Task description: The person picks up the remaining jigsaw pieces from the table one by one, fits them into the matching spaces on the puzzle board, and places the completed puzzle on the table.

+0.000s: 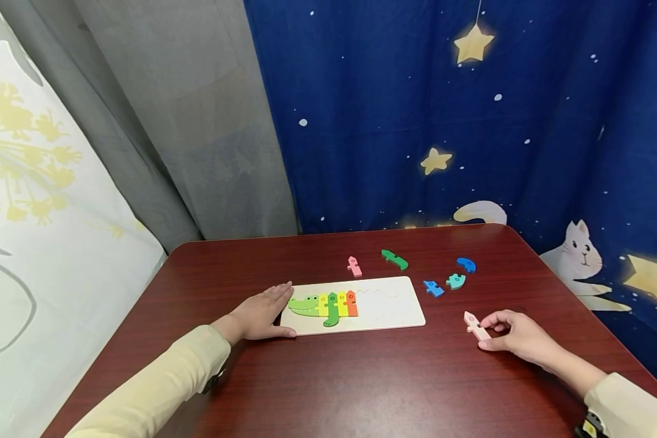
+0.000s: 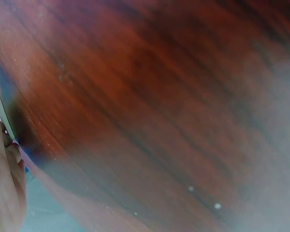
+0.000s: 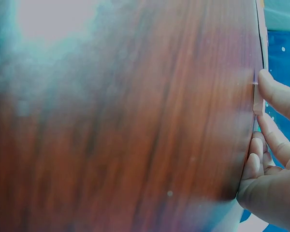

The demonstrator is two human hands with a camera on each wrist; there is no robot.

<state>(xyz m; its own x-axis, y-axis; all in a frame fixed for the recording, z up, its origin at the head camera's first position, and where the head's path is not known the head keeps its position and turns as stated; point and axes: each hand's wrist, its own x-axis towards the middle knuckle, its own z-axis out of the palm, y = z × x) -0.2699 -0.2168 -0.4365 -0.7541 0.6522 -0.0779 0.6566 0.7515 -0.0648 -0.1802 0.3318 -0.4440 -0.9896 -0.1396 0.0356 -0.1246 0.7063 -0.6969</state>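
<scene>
A pale wooden puzzle board (image 1: 391,310) lies on the table in the head view. Its left part holds a green crocodile head (image 1: 305,306), a green leg piece (image 1: 332,311), and yellow and orange pieces (image 1: 352,303). My left hand (image 1: 264,313) rests on the board's left edge, fingers stretched toward the far side and thumb along the near corner. To the right of the board, my right hand (image 1: 517,334) pinches a light pink puzzle piece (image 1: 475,326) between thumb and fingers, low over the table. In the right wrist view the piece (image 3: 258,100) shows edge-on by the fingertips.
Beyond the board lie a pink piece (image 1: 354,266) and a green leg piece (image 1: 395,260). Between the board and my right hand are a blue piece (image 1: 433,288), a teal piece (image 1: 455,281) and a curved blue piece (image 1: 466,264). Curtains hang behind the red-brown table (image 1: 361,383).
</scene>
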